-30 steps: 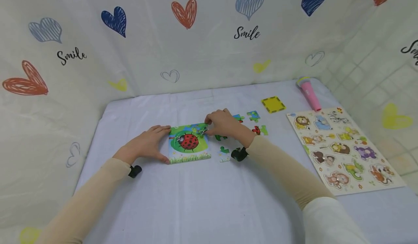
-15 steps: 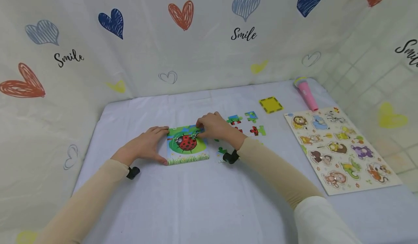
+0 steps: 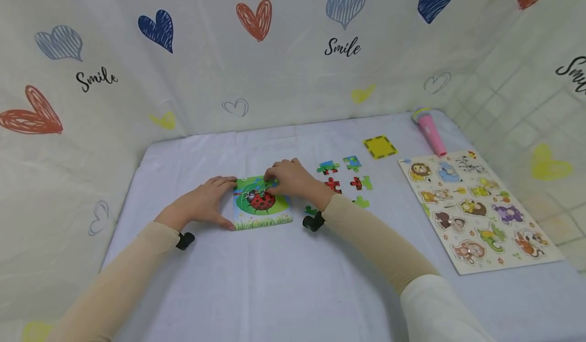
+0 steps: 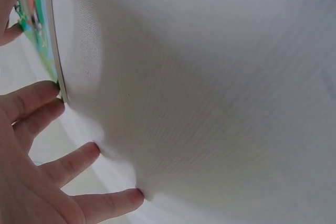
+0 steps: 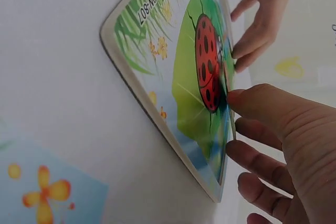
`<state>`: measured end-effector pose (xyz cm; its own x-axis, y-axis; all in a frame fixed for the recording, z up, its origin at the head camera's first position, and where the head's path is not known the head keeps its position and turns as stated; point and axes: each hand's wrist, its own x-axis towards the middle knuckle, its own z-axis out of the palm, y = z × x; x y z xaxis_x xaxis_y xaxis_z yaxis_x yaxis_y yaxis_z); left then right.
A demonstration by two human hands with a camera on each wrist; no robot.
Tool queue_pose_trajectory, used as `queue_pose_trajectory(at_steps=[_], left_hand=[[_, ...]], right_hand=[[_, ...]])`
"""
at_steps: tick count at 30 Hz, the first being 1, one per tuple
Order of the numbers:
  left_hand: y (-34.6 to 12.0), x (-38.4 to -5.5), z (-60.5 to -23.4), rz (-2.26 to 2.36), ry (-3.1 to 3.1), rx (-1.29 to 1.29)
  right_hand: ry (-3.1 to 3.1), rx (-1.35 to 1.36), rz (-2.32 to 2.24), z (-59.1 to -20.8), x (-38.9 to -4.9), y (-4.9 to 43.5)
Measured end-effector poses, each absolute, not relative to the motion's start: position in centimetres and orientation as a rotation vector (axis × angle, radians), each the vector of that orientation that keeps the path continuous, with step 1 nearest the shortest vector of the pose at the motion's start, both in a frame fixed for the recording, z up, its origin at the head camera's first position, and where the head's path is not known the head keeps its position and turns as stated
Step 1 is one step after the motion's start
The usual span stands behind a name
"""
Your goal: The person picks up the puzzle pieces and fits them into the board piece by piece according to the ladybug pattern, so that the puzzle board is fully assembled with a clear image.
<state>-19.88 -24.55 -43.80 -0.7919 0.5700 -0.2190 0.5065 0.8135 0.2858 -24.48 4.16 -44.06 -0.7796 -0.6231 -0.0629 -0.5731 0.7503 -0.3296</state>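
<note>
A square ladybug puzzle board lies on the white cloth, a red spotted ladybug on green at its middle and grass along its near edge. My left hand spans the board's left side, thumb at the near corner and fingers at the far corner. Over the upper middle of the board, my right hand pinches a small green-and-blue puzzle piece between thumb and fingers. From the right wrist view, the thumb sits low over the board just past the ladybug, and the piece shows only as a thin edge.
Several loose puzzle pieces lie right of the board, some partly behind the right wrist. Further right are a yellow square frame, a pink toy microphone and a large animal peg board. A heart-printed curtain hangs behind.
My right hand has moved left across the board with the puzzle piece, uncovering more loose pieces on the right. My left hand keeps its place at the board's left side.
</note>
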Motion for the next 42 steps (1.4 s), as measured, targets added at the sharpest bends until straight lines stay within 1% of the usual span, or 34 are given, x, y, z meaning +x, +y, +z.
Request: queue_pose_trajectory(at_steps=[23,31,37,42], left_hand=[[-24.4,-20.0,-43.8,0.299,2.699,0.86],[-24.1,-20.5,-44.5,0.286,2.72,0.901],[-24.1,-20.8,-44.5,0.519,2.649,0.808],[-24.1,-21.0,-44.4,0.564,2.616,0.735]], right_hand=[[2.82,-0.991,-0.381,-44.8,-24.6,3.1],[2.816,-0.987,-0.382,-44.9,-24.6,2.6],[2.805,-0.989,-0.364,-44.8,-24.6,2.2],[2.795,-0.972,-0.385,-44.5,-24.5,1.8]])
